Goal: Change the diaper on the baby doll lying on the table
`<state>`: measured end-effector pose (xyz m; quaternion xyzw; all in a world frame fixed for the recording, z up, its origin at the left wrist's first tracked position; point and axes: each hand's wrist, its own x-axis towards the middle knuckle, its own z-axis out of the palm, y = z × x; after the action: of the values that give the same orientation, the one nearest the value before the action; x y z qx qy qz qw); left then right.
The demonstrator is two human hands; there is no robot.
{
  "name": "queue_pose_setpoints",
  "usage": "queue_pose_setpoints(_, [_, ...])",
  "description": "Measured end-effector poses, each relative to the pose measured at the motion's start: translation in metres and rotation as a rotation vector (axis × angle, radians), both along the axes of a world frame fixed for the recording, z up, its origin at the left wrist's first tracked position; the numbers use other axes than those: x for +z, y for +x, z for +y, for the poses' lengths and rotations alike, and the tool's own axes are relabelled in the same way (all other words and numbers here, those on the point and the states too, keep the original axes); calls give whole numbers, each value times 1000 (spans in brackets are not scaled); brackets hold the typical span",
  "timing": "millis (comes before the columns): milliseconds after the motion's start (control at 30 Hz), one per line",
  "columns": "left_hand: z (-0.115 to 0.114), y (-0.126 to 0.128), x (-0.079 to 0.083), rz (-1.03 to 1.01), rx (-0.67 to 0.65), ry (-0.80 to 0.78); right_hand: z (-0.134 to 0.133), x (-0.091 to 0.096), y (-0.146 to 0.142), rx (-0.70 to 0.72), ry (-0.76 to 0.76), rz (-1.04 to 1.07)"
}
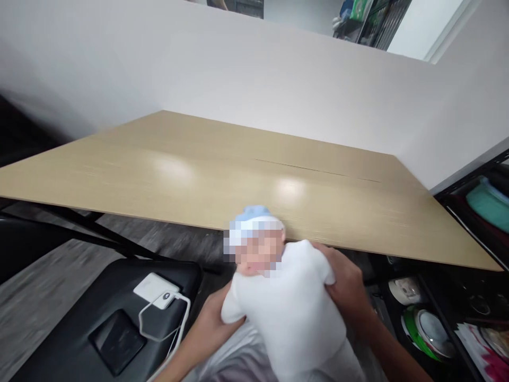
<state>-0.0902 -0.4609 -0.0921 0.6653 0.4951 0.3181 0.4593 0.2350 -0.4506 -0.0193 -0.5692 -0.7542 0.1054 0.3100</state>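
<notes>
A baby doll (290, 302) in a white outfit and a blue and white cap lies face up over my lap, its head near the table's front edge. My left hand (218, 315) is closed around the doll's arm on the left side of the view. On the other side, my right hand (344, 273) grips the doll by its shoulder and upper arm. Some of the fingers of both hands are hidden behind the doll. Its face is blurred out.
A wooden table (222, 175) spans the view before a white wall (238, 69). To the left, a black chair (67, 313) holds a white power bank (156, 289) with a cable and a dark phone-like device (117, 339). Shelves with various goods (427, 326) stand at right.
</notes>
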Motion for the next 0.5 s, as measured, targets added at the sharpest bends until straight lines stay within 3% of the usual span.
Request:
queue_pose_setpoints(100, [46, 13, 38, 116, -138, 88, 14, 9, 33, -139, -116, -201])
queue_pose_setpoints(200, [91, 28, 62, 250, -217, 161, 37, 7, 66, -164, -187, -316])
queue_pose_setpoints(333, [134, 45, 71, 387, -278, 246, 56, -6, 106, -107, -235, -266])
queue_pose_setpoints(500, [169, 39, 72, 511, -227, 288, 58, -37, 136, -194, -12, -225])
